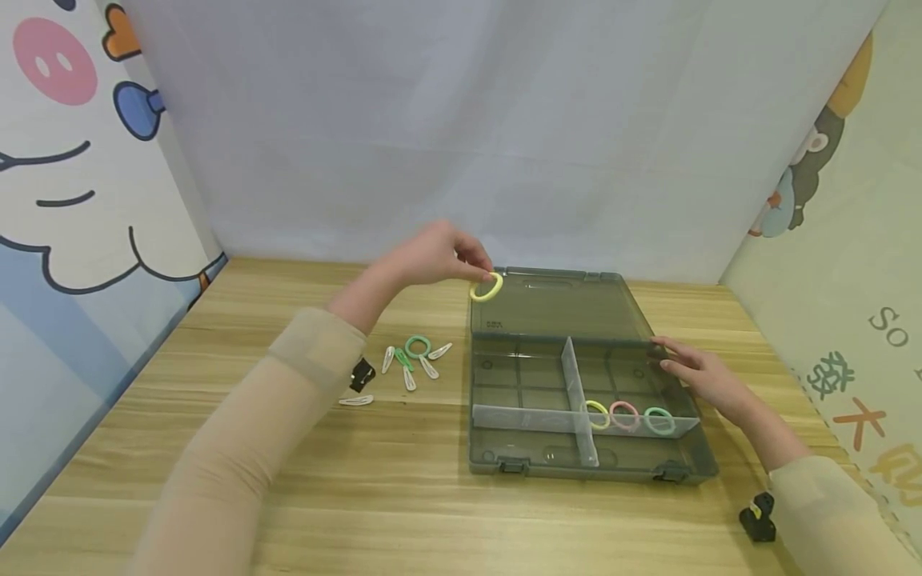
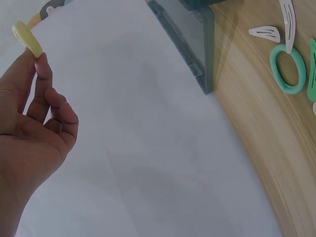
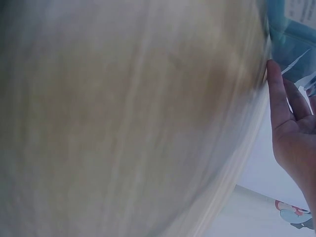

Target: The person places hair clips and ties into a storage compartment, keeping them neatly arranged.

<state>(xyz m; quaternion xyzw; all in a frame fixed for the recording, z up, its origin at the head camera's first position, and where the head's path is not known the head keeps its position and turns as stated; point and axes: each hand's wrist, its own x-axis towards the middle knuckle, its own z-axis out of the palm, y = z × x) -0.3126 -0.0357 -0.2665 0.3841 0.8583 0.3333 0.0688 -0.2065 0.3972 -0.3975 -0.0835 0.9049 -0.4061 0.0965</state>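
Observation:
Between thumb and forefinger my left hand (image 1: 442, 256) pinches a yellow hair tie (image 1: 487, 288), held up over the left part of the box's opened lid (image 1: 562, 304). The same hair tie (image 2: 27, 39) shows at the fingertips in the left wrist view. My right hand (image 1: 702, 376) rests its fingers on the right edge of the grey divided box (image 1: 471, 432). Inside that box, along the right side of the long divider, stand a yellow hair tie (image 1: 596, 414), a pink hair tie (image 1: 623, 416) and a green hair tie (image 1: 659, 422).
Left of the box lie a green hair tie (image 1: 418, 346), several white snap clips (image 1: 428, 368) and a green snap clip (image 1: 403, 359). A black claw-like piece (image 1: 362, 374) is partly behind the left sleeve. Another black piece (image 1: 759, 518) lies by the right sleeve.

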